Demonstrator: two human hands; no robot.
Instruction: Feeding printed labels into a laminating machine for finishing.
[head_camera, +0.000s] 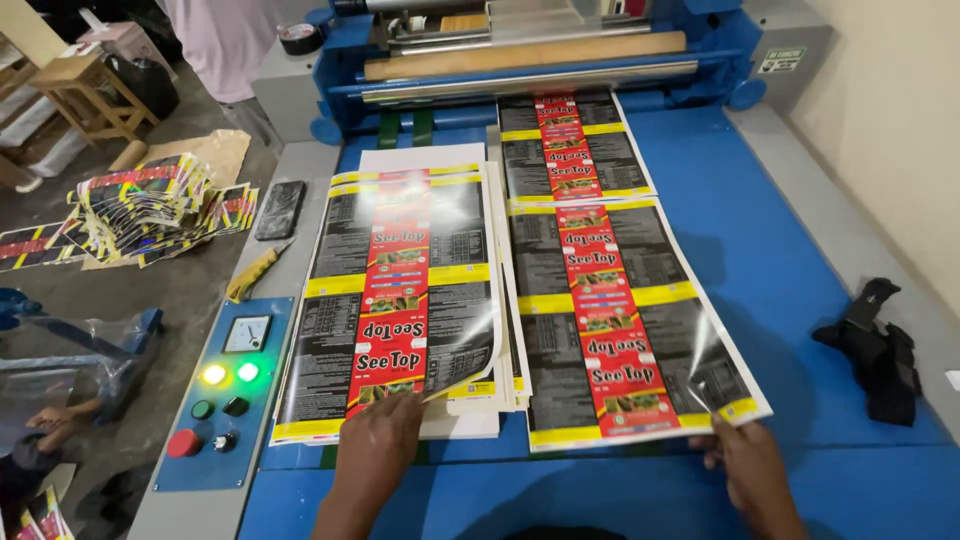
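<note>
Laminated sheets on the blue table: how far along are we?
Done: a stack of printed sheets lies left of the feed. In hand: the left hand presses that stack's near edge, and the right hand pinches the near corner of the glossy sheet. Left: a connected sheet is at the roller.

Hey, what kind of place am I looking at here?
Most likely a print finishing or laminating workshop. A blue roller machine feeds glossy printed sheets onto a blue table, a control panel has lit lamps and a dial, and the left hand rests on a stack of sheets.
</note>
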